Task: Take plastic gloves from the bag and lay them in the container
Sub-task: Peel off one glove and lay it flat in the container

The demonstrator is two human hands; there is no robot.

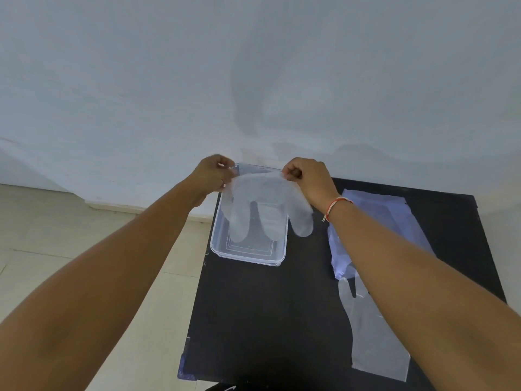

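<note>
A clear plastic glove (265,206) hangs by its cuff over the clear rectangular container (248,256) at the table's far left. My left hand (212,173) pinches the cuff's left corner and my right hand (308,176) pinches the right corner. The glove's fingers dangle down into and past the container's right rim. A bluish plastic bag (394,215) lies flat on the right, partly under my right forearm. A second clear glove (375,334) lies flat on the table near the front right.
The black table (267,320) stands against a white wall (253,80), its left edge running just beside the container. Beige floor tiles (70,227) show to the left. A red and white thread circles my right wrist.
</note>
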